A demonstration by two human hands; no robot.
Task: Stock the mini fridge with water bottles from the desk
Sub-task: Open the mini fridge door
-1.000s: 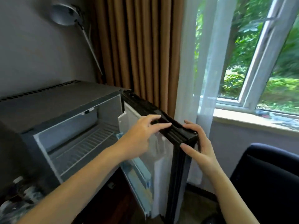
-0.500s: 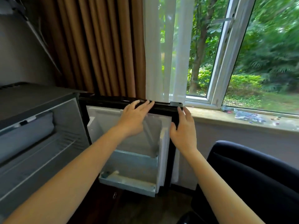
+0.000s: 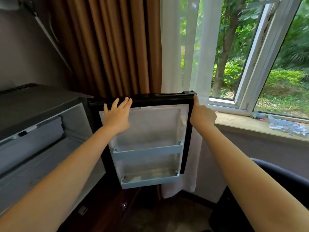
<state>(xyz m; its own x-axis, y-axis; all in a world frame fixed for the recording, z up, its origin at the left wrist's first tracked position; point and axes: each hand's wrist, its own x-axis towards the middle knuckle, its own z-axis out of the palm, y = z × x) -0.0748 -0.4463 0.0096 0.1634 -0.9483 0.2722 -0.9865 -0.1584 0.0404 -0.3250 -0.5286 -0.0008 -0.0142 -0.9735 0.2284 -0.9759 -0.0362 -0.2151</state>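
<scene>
At the head view, left side, the mini fridge stands with its cabinet open. The fridge door is swung wide toward the window, inner liner facing the camera. Two pale blue door shelves are fixed to the liner: the upper shelf and the lower shelf.

Left hand: fingers straight and together, laid flat against the liner just below the door's top edge, fingertips reaching the black frame. It holds nothing.

Right hand: set at the door's upper free corner. One digit runs up the black frame to the corner; the others pass behind the edge, so the hand grips the door there.

Behind the door hang a brown curtain and a sheer white curtain. A crumpled plastic bag lies on the window sill. A dark chair sits at lower right.
</scene>
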